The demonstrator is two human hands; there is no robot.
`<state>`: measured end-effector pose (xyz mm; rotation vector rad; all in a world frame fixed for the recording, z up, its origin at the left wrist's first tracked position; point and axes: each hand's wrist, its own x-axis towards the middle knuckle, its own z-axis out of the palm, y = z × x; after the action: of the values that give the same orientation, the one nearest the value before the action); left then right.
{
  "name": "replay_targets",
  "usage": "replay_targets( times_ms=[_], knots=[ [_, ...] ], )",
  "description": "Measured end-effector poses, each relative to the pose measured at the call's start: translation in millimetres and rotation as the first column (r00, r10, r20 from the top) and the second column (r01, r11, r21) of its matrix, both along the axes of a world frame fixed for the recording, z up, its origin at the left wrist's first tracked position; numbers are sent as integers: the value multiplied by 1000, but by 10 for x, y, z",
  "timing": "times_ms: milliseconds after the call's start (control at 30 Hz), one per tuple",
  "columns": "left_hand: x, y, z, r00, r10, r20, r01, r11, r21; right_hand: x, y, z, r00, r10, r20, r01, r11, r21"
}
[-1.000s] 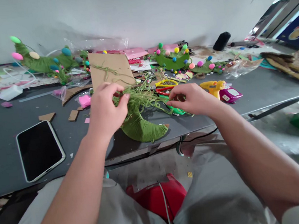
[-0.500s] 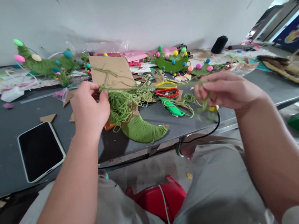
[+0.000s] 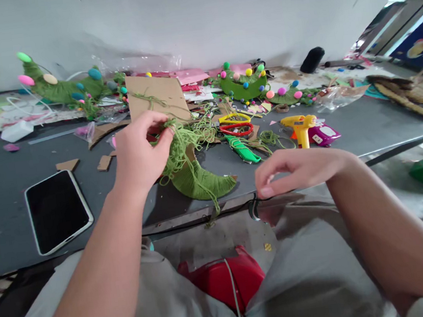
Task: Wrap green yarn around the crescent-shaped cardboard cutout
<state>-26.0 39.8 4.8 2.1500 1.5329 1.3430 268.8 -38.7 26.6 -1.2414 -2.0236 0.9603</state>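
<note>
My left hand (image 3: pixel 143 149) pinches a bundle of loose green yarn (image 3: pixel 179 147) between thumb and fingers. Strands of it trail down past the table edge. Just beneath lies a cardboard crescent (image 3: pixel 202 180) partly wound with green yarn, its brown tip bare. My right hand (image 3: pixel 301 168) hovers at the table's front edge, fingers curled in toward the thumb, with no yarn visible in it. Close to it are a yellow glue gun (image 3: pixel 300 126), a green-handled cutter (image 3: pixel 241 148) and scissors with red and yellow handles (image 3: pixel 236 124).
A phone (image 3: pixel 59 212) lies at the left. Behind stand a cardboard sheet (image 3: pixel 157 95) and green crescents with coloured pom-poms (image 3: pixel 68 88). Cardboard scraps (image 3: pixel 68 165), a white plug (image 3: pixel 17 132) and a purple packet (image 3: pixel 324 133) lie about. A red stool (image 3: pixel 223 285) is below.
The yarn stretched between my hands has dropped and now hangs from the left. My left hand moved slightly right; my right hand let go and came down toward me, uncovering the glue gun.
</note>
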Motion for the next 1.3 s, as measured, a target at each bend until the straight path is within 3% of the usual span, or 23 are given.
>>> replay_targets(
  times_ms=[300, 600, 700, 833, 933, 1067, 1200, 1300],
  knots=[
    [169, -161, 49, 976, -186, -114, 188, 982, 1, -527, 490, -130, 989, -15, -147, 16, 1000, 2],
    [209, -137, -1, 954, -253, -163, 256, 967, -2, -827, 530, -175, 984, -57, -170, 65, 997, 41],
    [212, -121, -26, 931, -317, -182, 329, 943, 40, -844, 533, -176, 987, -42, -158, 36, 998, -45],
    [184, -51, -103, 924, -320, -209, 353, 924, 145, -790, 525, -138, 969, 21, -245, -93, 954, -286],
    [149, 42, -160, 945, -253, -206, 292, 938, 186, -671, 505, -43, 956, 179, -234, -248, 918, -310],
    [111, 155, -187, 956, -206, -209, 241, 957, 162, -406, 494, 143, 903, 420, -92, -425, 838, -343],
    [78, 161, -156, 956, -188, -225, 211, 974, 82, -92, 455, 303, 910, 395, 125, -344, 888, -305],
    [62, 107, -104, 949, -206, -240, 225, 973, 53, 97, 411, 324, 869, 394, 298, -317, 907, -276]
  ],
)
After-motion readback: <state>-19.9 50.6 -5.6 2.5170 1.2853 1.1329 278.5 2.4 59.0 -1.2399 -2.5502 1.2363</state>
